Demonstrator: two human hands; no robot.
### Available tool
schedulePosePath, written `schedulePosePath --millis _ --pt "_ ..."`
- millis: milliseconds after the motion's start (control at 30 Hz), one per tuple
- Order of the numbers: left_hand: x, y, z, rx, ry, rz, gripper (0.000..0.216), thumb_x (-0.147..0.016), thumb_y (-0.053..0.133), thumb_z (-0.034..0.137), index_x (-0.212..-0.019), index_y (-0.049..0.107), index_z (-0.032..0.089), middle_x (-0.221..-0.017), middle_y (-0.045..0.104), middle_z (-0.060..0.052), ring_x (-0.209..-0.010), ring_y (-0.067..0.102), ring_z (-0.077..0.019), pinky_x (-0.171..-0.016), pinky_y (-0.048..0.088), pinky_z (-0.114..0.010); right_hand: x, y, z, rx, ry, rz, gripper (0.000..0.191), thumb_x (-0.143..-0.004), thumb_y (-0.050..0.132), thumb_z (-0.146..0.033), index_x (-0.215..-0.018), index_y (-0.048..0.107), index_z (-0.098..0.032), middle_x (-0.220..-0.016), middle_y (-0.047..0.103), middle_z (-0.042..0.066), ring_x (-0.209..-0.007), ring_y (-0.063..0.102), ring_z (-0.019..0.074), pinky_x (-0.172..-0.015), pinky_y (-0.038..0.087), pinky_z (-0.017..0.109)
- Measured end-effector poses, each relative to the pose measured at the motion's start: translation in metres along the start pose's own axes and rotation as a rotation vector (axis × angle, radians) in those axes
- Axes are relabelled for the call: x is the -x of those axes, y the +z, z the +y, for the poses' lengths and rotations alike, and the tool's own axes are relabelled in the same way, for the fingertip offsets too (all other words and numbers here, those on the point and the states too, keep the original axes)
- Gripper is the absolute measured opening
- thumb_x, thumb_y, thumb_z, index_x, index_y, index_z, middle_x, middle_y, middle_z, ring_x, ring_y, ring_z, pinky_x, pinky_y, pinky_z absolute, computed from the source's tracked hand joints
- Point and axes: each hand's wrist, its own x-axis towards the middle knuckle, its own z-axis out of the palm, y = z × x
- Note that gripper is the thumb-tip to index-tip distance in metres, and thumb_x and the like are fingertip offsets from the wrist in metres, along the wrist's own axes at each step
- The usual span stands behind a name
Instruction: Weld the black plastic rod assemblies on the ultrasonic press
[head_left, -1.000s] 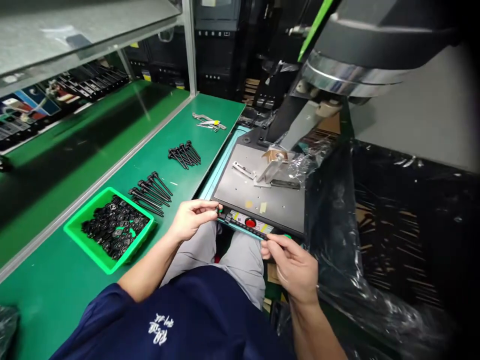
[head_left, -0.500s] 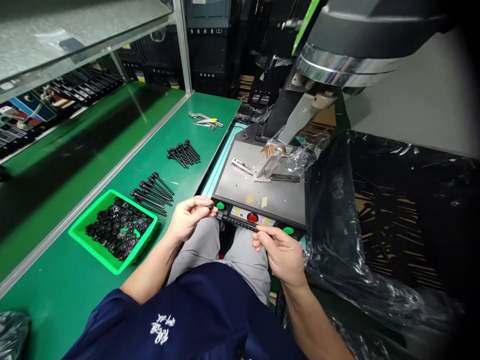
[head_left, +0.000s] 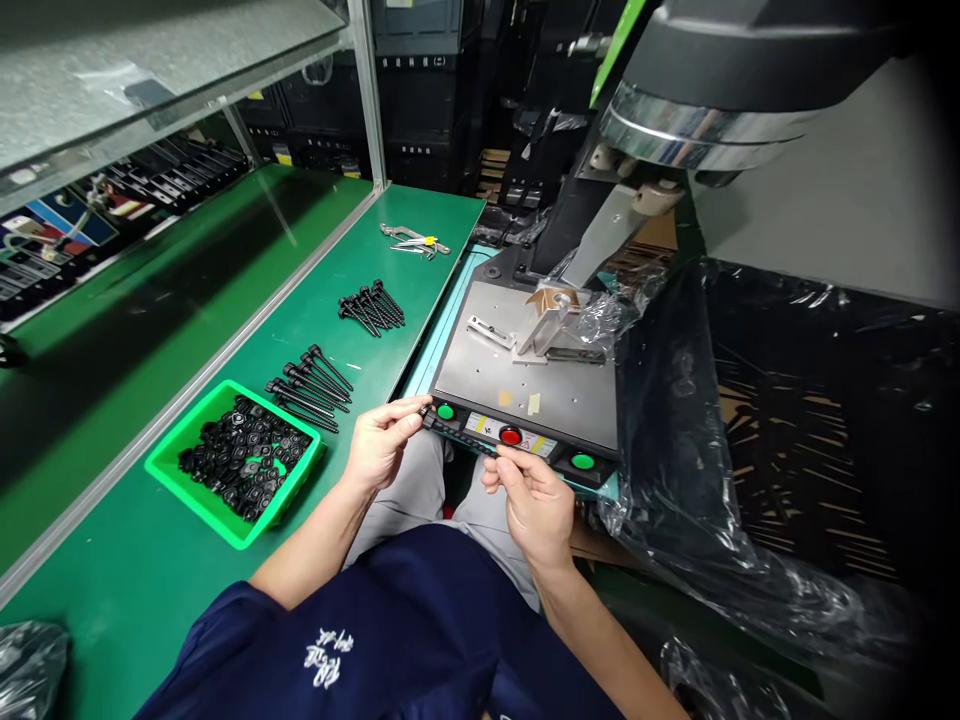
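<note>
Over the lap (head_left: 491, 535), a black rod (head_left: 465, 440) is held by one end in the right hand (head_left: 536, 500), with thumb and finger pressed close around it. Its thick end is brought right up by the left hand (head_left: 379, 445), where a small dark piece (head_left: 425, 408) is pinched between thumb and fingertip, with hardly any gap left. Whether rod and piece are joined cannot be told.

The small piece could be dropped if it is pinched too near its edge. It might then be lost on the floor. The rod could be bent or tipped, since only its end seems to be gripped by the right hand. The left green button (head_left: 445, 411) and the red button (head_left: 511, 436) could be bumped by mistake, because the rod and fingers are held so near them. By that, the machine (head_left: 487, 375) might be started or stopped.
</note>
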Motion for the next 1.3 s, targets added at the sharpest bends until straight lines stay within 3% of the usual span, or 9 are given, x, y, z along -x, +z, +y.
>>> schedulePosePath --millis 267,500,700,900,1000,1167,1300 --pt "-0.002 -0.004 0.003 -0.056 -0.008 -0.009 0.021 -0.06 0.088 0.026 -0.075 0.076 0.017 -0.096 0.078 -0.01 -0.089 0.072 -0.0225 -0.078 0.057 -0.035 0.0 -0.004 0.004 0.162 -0.212 -0.064 0.016 -0.09 0.067 -0.02 -0.104 0.074 -0.02 -0.083 0.075 0.005 -0.064 0.071 0.0164 -0.057 0.063 0.029" --pt "-0.004 -0.009 0.007 -0.145 0.003 -0.051 0.026 -0.063 0.088 0.028 -0.081 0.075 0.014 -0.096 0.077 -0.012 -0.091 0.073 -0.0239 -0.077 0.059 -0.036 -0.006 -0.015 -0.003 0.391 -0.542 -0.17 0.035 -0.087 0.065 -0.006 -0.116 0.071 -0.026 -0.098 0.073 0.005 -0.076 0.073 0.0178 -0.07 0.065 0.033" --pt "-0.004 -0.009 0.008 -0.185 -0.005 -0.081 0.028 -0.064 0.087 0.03 -0.084 0.075 0.014 -0.092 0.078 -0.011 -0.079 0.073 -0.0204 -0.074 0.06 -0.035 -0.012 -0.017 -0.012 0.365 -0.552 -0.176 0.037 -0.088 0.064 -0.004 -0.116 0.07 -0.027 -0.094 0.073 0.003 -0.072 0.073 0.0162 -0.065 0.064 0.029" --pt "-0.004 -0.009 0.007 -0.161 -0.028 -0.051 0.029 -0.062 0.089 0.031 -0.079 0.073 0.014 -0.074 0.074 -0.005 -0.062 0.067 -0.0137 -0.066 0.058 -0.029 -0.017 -0.022 -0.023 0.493 -0.741 -0.277 0.042 -0.084 0.068 -0.003 -0.12 0.069 -0.026 -0.101 0.075 0.005 -0.082 0.074 0.0201 -0.075 0.065 0.033" --pt "-0.004 -0.009 0.01 -0.113 -0.078 -0.108 0.029 -0.063 0.088 0.031 -0.079 0.071 0.014 -0.074 0.073 -0.004 -0.062 0.067 -0.0127 -0.065 0.057 -0.027 -0.018 -0.022 -0.026 0.472 -0.695 -0.281 0.039 -0.086 0.066 -0.004 -0.117 0.07 -0.026 -0.099 0.075 0.004 -0.078 0.074 0.0188 -0.072 0.065 0.032" --pt "-0.006 -0.01 0.014 -0.014 -0.227 -0.186 0.031 -0.063 0.088 0.031 -0.077 0.066 0.015 -0.092 0.076 -0.009 -0.067 0.069 -0.0137 -0.068 0.058 -0.03 -0.017 -0.019 -0.021 0.371 -0.471 -0.264 0.022 -0.09 0.065 -0.013 -0.107 0.073 -0.025 -0.093 0.074 0.004 -0.068 0.073 0.0177 -0.062 0.065 0.031" --pt "-0.009 -0.012 0.012 -0.029 -0.16 -0.14 0.031 -0.061 0.089 0.029 -0.076 0.066 0.015 -0.09 0.077 -0.009 -0.07 0.07 -0.015 -0.068 0.058 -0.029 -0.015 -0.018 -0.018 0.337 -0.412 -0.234 0.019 -0.09 0.065 -0.016 -0.105 0.074 -0.024 -0.09 0.075 0.004 -0.067 0.073 0.0184 -0.06 0.066 0.031"
